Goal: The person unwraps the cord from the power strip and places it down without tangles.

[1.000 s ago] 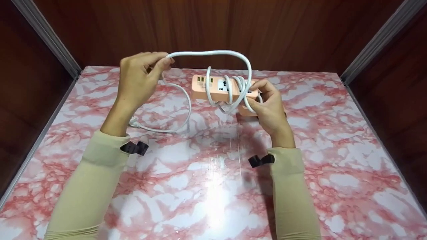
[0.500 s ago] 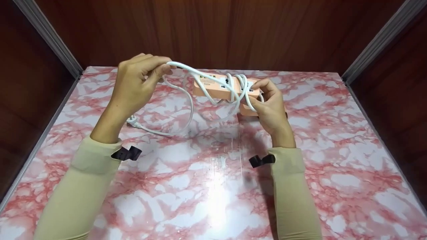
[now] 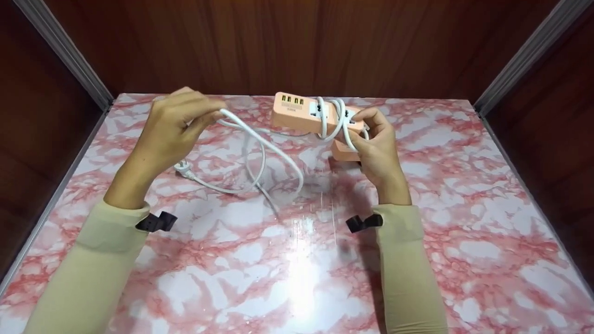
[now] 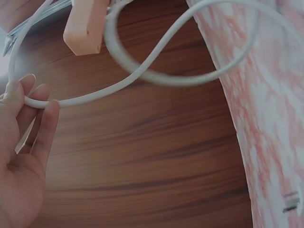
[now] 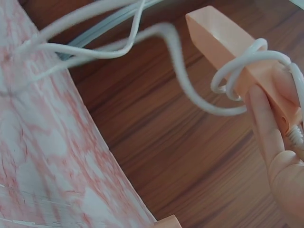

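While the left hand (image 3: 171, 120) pinches the white cord (image 3: 274, 147) between thumb and fingertips, raised over the far-left part of the tabletop (image 3: 464, 250), the right hand (image 3: 378, 144) has thumb and fingers clamped round one end of a peach power strip (image 3: 297, 113). Power strip held up off the tabletop, right of the middle of the far edge, tilted, sockets facing up toward the head camera; four USB ports (image 3: 292, 99) at the end away from the right hand. Cord wraps loosely around the gripped half, crossing the sockets; right wrist view shows a ribbed sleeve (image 5: 295, 135) where it leaves the held end. From the left hand, cord sags in a bend toward the middle of the tabletop, low part blurred; can't tell if that bend touches down. Another stretch curves back to a white plug (image 3: 184, 168) lying on the tabletop toward the left edge, near the left forearm. Second peach object (image 3: 344, 152) sits below the power strip, just beside the right hand, mostly hidden, type unclear. Pale green sleeves (image 3: 93, 250) on both arms, black mounts (image 3: 364, 223) at the cuffs. Tabletop is red-and-white marbled; dark wood panel (image 3: 278, 46) stands along its far edge.
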A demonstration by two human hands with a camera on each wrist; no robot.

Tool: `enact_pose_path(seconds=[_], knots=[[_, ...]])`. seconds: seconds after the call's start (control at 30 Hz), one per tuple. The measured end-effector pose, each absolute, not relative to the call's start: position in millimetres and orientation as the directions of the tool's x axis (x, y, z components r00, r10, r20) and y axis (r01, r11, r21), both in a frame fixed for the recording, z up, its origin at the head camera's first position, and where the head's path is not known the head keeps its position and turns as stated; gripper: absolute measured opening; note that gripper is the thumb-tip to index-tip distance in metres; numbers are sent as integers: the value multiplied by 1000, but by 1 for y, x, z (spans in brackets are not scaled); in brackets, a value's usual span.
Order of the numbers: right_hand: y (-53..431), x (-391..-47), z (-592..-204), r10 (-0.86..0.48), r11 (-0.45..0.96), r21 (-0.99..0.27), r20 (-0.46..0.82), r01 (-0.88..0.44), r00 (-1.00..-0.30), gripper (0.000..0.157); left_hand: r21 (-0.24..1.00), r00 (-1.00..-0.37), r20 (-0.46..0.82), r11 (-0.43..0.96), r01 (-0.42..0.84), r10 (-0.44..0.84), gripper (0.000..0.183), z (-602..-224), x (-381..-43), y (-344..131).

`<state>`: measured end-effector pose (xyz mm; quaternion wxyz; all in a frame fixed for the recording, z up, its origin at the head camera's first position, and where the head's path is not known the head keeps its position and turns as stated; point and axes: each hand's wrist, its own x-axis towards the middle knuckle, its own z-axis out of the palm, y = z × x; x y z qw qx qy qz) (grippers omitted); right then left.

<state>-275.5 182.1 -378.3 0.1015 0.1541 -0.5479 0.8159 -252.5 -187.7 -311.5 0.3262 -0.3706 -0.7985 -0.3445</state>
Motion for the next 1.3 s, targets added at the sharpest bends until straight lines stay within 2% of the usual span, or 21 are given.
enact_pose_path(seconds=[0.23,0.6,0.93,1.3], knots=[[182,-275,-378,4,-344,-875,361,-340,-933,29,250,-482,762,491,835,432,24,-326,-248,-209],[181,-278,-377,5,-322,-878,372,-353,-928,31,226,-551,654,561,796,518,27,-367,-239,-266],[183,-277,-379,18,-311,-881,371,-358,-928,31,219,-620,551,620,754,559,31,-397,-246,-294],[184,-277,-379,9,-321,-881,364,-347,-931,30,164,-687,505,724,670,522,31,-421,-248,-329]])
